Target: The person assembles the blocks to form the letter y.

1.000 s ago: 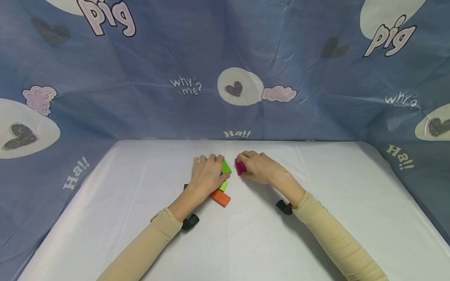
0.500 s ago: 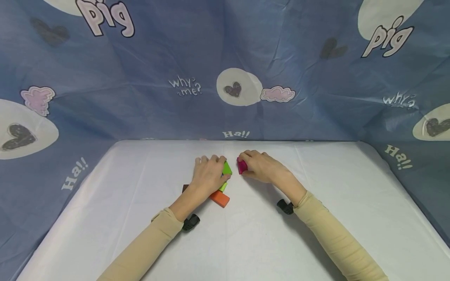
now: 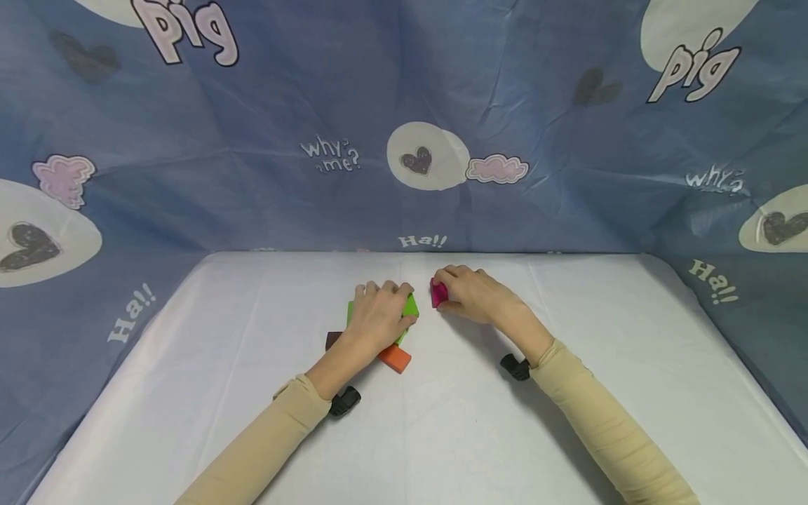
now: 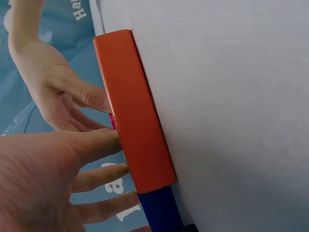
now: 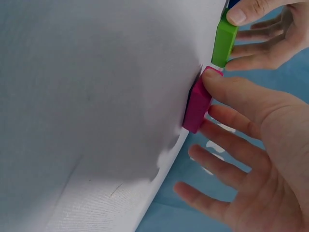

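Fingers, left: left hand (image 3: 377, 319) is lying palm-down over the block cluster, fingers (image 3: 386, 288) nearly straight and draping over the green block (image 3: 412, 306); thumb tip pressing its near end in the right wrist view (image 5: 246, 13).
Fingers, right: right hand (image 3: 475, 298) is touching the pink block (image 3: 438, 293); thumb pressing its top edge (image 5: 227, 87), other fingers spreading loosely past it, not wrapping it.
Green block: sitting mid-table, just left of the pink block, the two almost touching corner to corner (image 5: 223, 41).
Pink block: resting on the table (image 3: 568, 337), far of centre, right of the cluster (image 5: 197, 105).
Orange block: lying near side of the left hand, long flat face showing (image 4: 133, 108), sticking out to the right of the wrist (image 3: 395, 359).
Blue block: butting against one end of the orange one (image 4: 159, 210).
Dark block: peeking out left of the left wrist (image 3: 332, 341); colour hard to tell.
Backdrop: blue printed cloth (image 3: 252, 140) hanging behind and on both sides.
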`<state>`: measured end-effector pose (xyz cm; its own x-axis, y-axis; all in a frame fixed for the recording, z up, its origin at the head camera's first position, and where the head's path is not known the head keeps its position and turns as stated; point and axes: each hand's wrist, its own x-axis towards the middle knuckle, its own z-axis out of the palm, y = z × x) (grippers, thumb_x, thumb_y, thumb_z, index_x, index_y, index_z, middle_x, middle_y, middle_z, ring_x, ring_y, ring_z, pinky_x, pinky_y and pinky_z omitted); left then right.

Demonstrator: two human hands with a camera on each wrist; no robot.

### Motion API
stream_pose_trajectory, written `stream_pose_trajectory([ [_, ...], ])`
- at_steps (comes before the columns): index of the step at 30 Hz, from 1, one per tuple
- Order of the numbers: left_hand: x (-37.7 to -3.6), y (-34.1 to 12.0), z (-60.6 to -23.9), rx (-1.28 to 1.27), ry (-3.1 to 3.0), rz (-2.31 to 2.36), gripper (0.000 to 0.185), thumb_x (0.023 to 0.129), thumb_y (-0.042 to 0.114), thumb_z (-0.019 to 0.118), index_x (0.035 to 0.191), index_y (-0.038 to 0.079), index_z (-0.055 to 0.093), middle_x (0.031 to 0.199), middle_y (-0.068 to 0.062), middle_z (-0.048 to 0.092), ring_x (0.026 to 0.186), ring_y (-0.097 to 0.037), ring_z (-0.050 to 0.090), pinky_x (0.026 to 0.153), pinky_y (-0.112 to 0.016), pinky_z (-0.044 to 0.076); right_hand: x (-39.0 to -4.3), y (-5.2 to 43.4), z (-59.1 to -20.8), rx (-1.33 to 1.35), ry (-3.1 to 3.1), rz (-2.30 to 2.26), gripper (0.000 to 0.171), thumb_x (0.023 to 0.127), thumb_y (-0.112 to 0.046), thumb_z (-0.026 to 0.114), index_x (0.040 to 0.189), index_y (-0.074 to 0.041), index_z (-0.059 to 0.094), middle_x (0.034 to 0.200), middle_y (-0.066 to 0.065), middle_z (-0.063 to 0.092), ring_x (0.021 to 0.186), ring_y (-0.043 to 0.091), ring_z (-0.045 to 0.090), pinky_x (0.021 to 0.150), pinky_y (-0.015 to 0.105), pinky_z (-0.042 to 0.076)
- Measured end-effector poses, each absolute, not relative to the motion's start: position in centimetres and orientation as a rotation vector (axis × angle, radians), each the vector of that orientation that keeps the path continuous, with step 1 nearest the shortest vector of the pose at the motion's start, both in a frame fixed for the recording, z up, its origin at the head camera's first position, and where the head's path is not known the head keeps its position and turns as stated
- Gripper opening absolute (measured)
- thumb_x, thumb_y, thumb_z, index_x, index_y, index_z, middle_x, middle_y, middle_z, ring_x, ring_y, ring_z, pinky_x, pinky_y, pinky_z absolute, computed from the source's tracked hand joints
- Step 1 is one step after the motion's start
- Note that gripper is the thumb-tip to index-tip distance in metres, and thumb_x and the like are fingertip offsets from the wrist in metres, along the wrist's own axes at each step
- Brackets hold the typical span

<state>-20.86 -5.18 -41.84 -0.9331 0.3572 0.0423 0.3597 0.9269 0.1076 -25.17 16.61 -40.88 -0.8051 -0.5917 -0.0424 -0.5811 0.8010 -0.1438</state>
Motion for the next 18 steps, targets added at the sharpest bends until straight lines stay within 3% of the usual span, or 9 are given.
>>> stream_pose_trajectory([
  [9,-20.72,-4.93,-41.52,-0.632,-3.064,-0.227,0.053,0.099,0.042,0.078,0.143,0.016,0.065,0.138,-0.012,0.074,0.104,-0.04,0.067,0.095,-0.053,0.05,-25.54,16.95,-40.92,-0.925,2.943,-0.22,0.04,0.098,-0.032,0.081,0.129,-0.012,0.066,0.121,0.005,0.071,0.115,0.025,0.069,0.097,0.056,0.059],
  [18,-20.77,-4.52,-41.44,-0.666,-3.072,-0.219,0.054,0.098,0.042,0.08,0.144,0.017,0.065,0.136,-0.011,0.075,0.104,-0.039,0.067,0.096,-0.053,0.05,-25.87,17.41,-40.85,-0.868,2.953,-0.246,0.038,0.097,-0.03,0.083,0.126,-0.013,0.066,0.119,0.005,0.071,0.112,0.024,0.068,0.097,0.057,0.057],
])
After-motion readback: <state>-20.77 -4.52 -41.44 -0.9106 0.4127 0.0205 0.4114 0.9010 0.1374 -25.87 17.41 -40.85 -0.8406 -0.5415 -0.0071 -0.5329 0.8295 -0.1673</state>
